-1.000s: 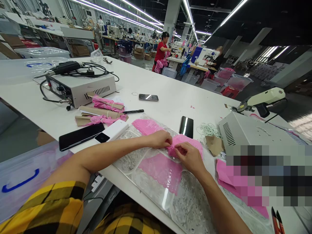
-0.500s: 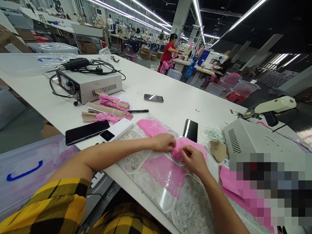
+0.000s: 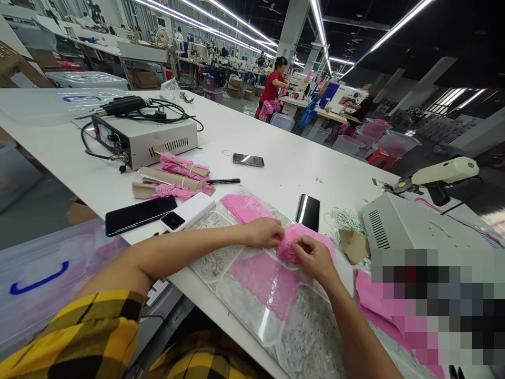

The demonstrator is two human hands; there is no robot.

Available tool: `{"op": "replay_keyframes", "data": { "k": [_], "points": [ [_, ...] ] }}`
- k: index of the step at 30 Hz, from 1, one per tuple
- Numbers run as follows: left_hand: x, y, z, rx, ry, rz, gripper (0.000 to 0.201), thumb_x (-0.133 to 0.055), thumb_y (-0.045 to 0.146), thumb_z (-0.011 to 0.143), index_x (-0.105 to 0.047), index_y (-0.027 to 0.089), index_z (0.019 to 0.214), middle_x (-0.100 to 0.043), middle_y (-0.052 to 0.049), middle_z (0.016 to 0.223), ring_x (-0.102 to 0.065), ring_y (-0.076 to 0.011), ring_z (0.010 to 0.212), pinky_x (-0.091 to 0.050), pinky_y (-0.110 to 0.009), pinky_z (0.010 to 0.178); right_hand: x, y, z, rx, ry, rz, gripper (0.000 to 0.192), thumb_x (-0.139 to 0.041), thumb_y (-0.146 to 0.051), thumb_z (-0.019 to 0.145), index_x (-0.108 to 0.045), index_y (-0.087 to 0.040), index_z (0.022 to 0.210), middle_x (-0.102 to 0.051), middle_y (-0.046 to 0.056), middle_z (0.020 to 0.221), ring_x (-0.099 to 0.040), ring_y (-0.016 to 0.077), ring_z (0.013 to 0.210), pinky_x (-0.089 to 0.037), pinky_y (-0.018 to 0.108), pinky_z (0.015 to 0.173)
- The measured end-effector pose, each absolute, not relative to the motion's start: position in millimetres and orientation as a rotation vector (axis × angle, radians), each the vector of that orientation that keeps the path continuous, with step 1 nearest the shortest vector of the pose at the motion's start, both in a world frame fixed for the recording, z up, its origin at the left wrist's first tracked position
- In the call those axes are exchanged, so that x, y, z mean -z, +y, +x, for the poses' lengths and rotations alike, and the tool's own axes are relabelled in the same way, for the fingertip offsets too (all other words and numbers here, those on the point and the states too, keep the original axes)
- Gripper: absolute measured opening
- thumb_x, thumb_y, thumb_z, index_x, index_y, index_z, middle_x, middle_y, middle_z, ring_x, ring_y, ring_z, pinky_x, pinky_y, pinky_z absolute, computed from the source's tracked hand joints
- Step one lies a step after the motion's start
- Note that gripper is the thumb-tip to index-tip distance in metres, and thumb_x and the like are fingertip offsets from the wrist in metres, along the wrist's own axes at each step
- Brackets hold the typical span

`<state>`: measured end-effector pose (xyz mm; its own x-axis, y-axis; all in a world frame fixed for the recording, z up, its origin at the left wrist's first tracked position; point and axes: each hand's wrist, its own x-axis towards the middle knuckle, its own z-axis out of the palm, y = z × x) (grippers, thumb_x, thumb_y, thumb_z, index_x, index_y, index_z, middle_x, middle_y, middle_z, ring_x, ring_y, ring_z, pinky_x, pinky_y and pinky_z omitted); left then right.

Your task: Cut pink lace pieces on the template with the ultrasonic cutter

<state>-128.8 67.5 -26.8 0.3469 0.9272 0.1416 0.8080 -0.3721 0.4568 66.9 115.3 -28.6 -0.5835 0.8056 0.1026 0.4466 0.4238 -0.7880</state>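
Resting on a clear plastic sheet (image 3: 252, 321) on the white table (image 3: 276, 158), a small pink lace piece (image 3: 305, 234) is pinched by the left hand (image 3: 265, 232) and right hand (image 3: 314, 259); soft, light and likely snag-prone, it seems best gripped at its edges.

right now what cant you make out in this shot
- Head view: a pixelated block hides the table's right side.
- Fingertips of the left hand and right hand are buried in the pink lace, so the grip is unclear.
- The phone screen is too small to read.
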Motion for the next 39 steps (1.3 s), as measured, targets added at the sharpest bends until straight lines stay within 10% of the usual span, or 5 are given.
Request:
{"op": "replay_keyframes", "data": {
  "k": [29,39],
  "points": [
    [-7.1,79.5,-104.9,-0.752,1.536,2.35,0.011,-0.059,0.014,0.087,-0.069,0.018,0.088,-0.066,-0.004,0.102,-0.063,-0.0147,0.094,-0.047,-0.023,0.084,13.1,117.4,69.3,-1.109,-1.979,-1.008,0.039,-0.065,-0.056,0.066,-0.063,-0.018,0.078,-0.06,0.0,0.065,-0.05,0.0123,0.055,-0.04,0.026,0.052],
    [-3.0,73.5,-46.7,-0.828,1.934,2.16,0.03,-0.067,0.045,0.081,-0.064,0.016,0.09,-0.062,-0.008,0.1,-0.059,-0.024,0.098,-0.047,-0.039,0.089,-3.1,133.2,86.6,-0.805,-1.705,-1.178,0.036,-0.063,-0.054,0.069,-0.06,-0.018,0.067,-0.064,0.003,0.055,-0.061,0.0169,0.052,-0.048,0.028,0.053]
  ]
}}
